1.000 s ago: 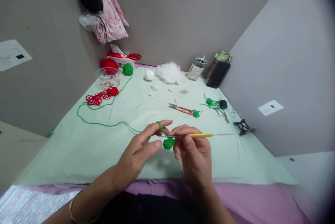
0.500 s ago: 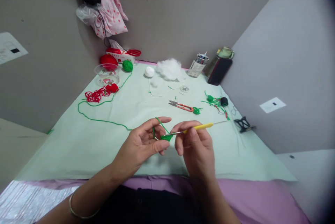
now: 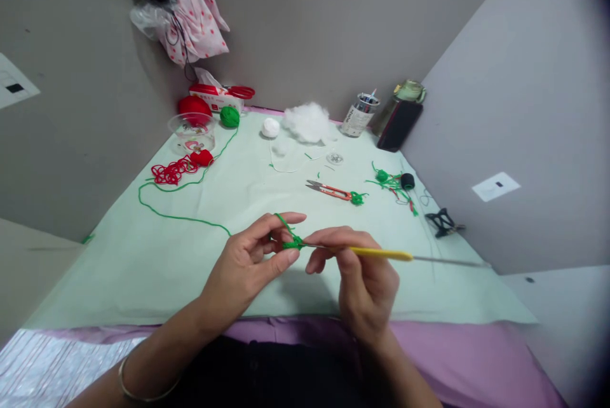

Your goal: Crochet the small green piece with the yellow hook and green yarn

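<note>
Between the thumb and fingers of my left hand [image 3: 250, 262] is a small green crochet piece [image 3: 291, 243]. Green yarn loops over the raised index finger and trails left across the cloth to a green yarn ball [image 3: 229, 117]. My right hand [image 3: 365, 284] pinches a crochet hook with a yellow handle [image 3: 381, 253]. Its thin metal tip points left and meets the green piece, while the other metal end sticks out to the right. Beyond the hands lie orange thread snips [image 3: 333, 190], with a bit of green crochet [image 3: 357, 198] at their handle end.
White stuffing [image 3: 309, 123] and a white yarn ball [image 3: 271, 128] sit at the back. Red yarn [image 3: 174, 170] and a clear plastic tub [image 3: 193, 135] are on the left. On the right are green scraps [image 3: 391, 180], a black thread spool [image 3: 407, 181], a can [image 3: 359, 117] and a phone [image 3: 400, 125].
My right hand has turned the hook flatter, its yellow handle now lower and further right. The green piece has tilted in my left fingers and shows narrower. The view has shifted slightly.
</note>
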Tool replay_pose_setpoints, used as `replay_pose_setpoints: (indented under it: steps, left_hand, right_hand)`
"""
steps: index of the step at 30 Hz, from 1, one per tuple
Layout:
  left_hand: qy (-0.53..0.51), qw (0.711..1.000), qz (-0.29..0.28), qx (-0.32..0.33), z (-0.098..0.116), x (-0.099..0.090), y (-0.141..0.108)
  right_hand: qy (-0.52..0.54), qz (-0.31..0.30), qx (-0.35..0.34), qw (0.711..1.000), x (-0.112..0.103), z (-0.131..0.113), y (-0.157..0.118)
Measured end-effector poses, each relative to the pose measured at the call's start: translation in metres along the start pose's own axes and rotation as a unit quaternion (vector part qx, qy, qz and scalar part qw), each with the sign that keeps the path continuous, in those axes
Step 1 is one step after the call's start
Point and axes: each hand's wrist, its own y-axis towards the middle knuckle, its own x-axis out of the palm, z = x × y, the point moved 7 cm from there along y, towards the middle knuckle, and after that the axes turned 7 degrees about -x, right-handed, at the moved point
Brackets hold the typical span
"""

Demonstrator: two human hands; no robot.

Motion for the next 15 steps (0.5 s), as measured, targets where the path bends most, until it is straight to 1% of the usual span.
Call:
replay_pose_setpoints:
  steps: [2, 3, 5, 7, 8, 9, 11, 12, 13, 15]
  left_hand:
    - [-0.008, 1.0, 0.017, 0.0, -0.001, 0.001, -0.001]
    - [-0.021, 0.999, 0.026, -0.002, -0.002, 0.002, -0.001]
    - [-0.069, 0.997, 0.034, -0.017, -0.006, 0.004, -0.001]
    - [-0.138, 0.989, 0.012, -0.053, -0.013, 0.008, 0.0]
    - [-0.171, 0.982, -0.006, -0.08, -0.017, 0.011, 0.001]
    - [-0.198, 0.974, -0.023, -0.108, -0.019, 0.013, 0.001]
    - [-0.229, 0.962, -0.038, -0.143, -0.022, 0.013, 0.003]
    - [-0.235, 0.96, -0.037, -0.147, -0.021, 0.011, 0.004]
    - [-0.235, 0.961, -0.033, -0.141, -0.02, 0.009, 0.005]
    - [-0.224, 0.966, -0.031, -0.123, -0.017, 0.008, 0.005]
  right_hand:
    - [-0.083, -0.033, -0.066, 0.994, 0.004, -0.004, -0.004]
    - [-0.132, -0.053, -0.102, 0.985, 0.007, -0.005, -0.007]
    - [-0.234, -0.075, -0.181, 0.952, 0.013, -0.008, -0.012]
    - [-0.292, -0.068, -0.241, 0.923, 0.016, -0.011, -0.017]
    - [-0.294, -0.057, -0.246, 0.922, 0.016, -0.011, -0.017]
    - [-0.274, -0.04, -0.23, 0.933, 0.013, -0.011, -0.016]
    - [-0.187, 0.002, -0.152, 0.971, 0.004, -0.007, -0.011]
    - [-0.13, 0.027, -0.109, 0.985, 0.0, -0.004, -0.008]
    - [-0.074, 0.048, -0.073, 0.993, -0.003, -0.002, -0.005]
    - [-0.001, 0.059, -0.024, 0.998, -0.003, 0.002, 0.001]
